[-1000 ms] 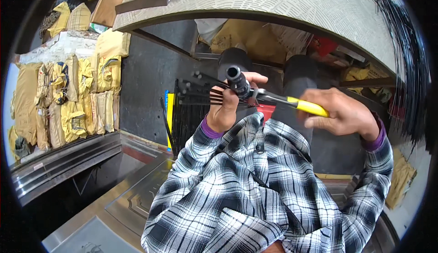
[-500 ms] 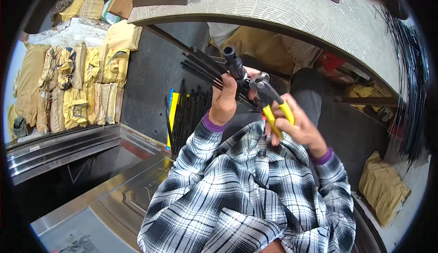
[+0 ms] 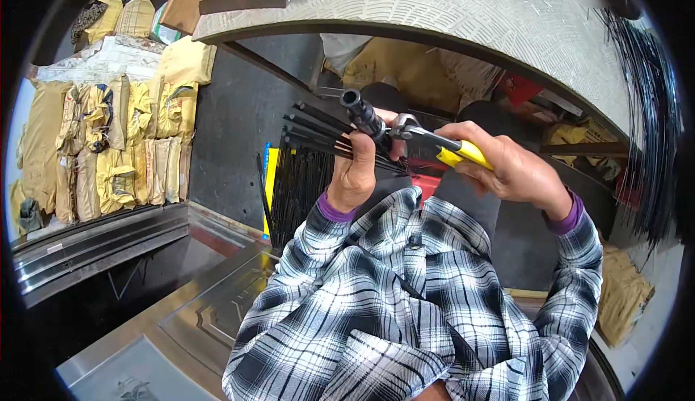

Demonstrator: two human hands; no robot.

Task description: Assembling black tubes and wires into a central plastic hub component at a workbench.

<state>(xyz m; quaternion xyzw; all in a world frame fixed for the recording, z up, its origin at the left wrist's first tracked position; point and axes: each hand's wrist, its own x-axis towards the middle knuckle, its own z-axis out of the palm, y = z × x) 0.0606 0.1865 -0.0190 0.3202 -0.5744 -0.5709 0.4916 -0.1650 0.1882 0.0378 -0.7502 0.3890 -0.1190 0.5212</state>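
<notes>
Right hand [image 3: 507, 166] and pliers [image 3: 474, 153] swing outward since the frame of 0.5 s ago: the yellow handles, previously directed toward the plaid shirt [image 3: 427, 292], now slant to the person's right. Left hand [image 3: 353, 176] stays in nearly the same place, its thumb and fingers clamped on several black rods [image 3: 311, 122] alongside a black ridged tube [image 3: 364, 114], whose open end faces upward. The held rods fan out to the left, above the lap. The right fingers are closed around the pliers' 2 handles; the metal head sits at the tube's lower end, though what its jaws grip, if anything, cannot be told. The changed angle suggests that the tool is being worked about the junction of rods and tube, with the left hand as the steady support. Further left, a loose rod bundle [image 3: 300, 191] lies beside a yellow strip [image 3: 272, 180]; a pale worktable [image 3: 434, 3] stands beyond.
</notes>
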